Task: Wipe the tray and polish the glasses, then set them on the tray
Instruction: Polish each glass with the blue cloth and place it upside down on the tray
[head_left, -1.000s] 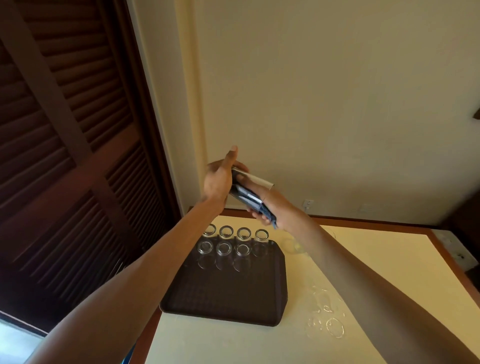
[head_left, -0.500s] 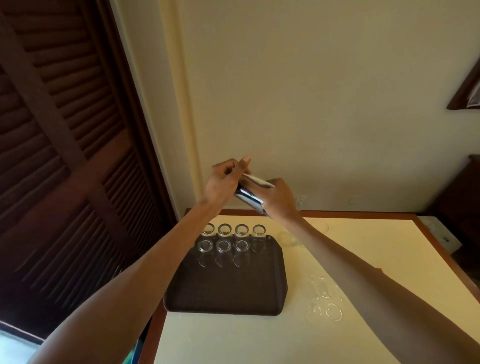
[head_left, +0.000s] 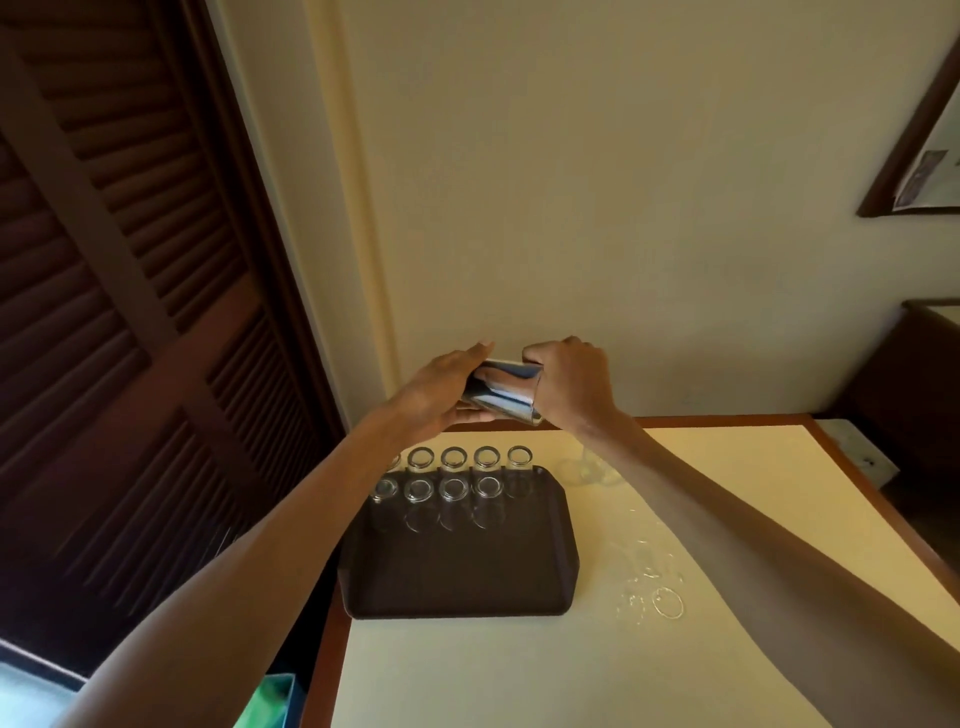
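Clear glass tumbler is held sideways at frame centre above the dark brown plastic tray, left hand fingers wrapped round its base, right hand fingers curled at its mouth. Likely fragile and slippery; best gripped round the wall.

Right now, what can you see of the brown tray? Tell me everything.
The tray is dark brown and rectangular, with rounded corners and a low raised rim. Its floor looks finely textured, like plastic. It lies flat on the cream table, near the table's left edge. Two rows of clear glasses stand at its far end, and the nearer part is bare. Nothing else visibly touches it.
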